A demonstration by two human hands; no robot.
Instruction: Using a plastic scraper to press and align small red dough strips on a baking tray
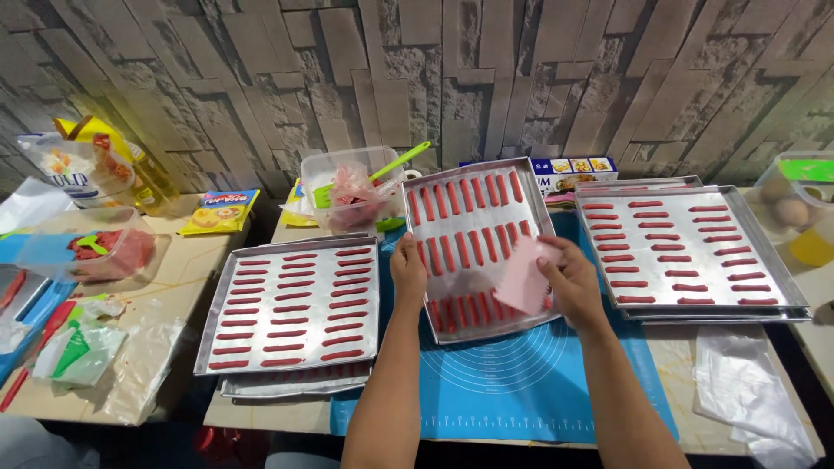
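A metal tray [480, 179] with rows of thin red dough strips stands tilted up in the middle, over a blue baking mat [512, 382]. My left hand [408, 269] grips the tray's left edge. My right hand [569, 278] holds a pale pink plastic scraper [524, 276] flat against the tray's lower right part, over the strips. The lower strips look blurred behind the scraper.
A tray of red strips [291, 304] lies at the left on stacked trays, another [691, 247] at the right. Behind are a plastic tub [352, 187] with a green spatula, bags, an oil bottle and a container of red dough [104, 252]. Plastic sheets lie at both sides.
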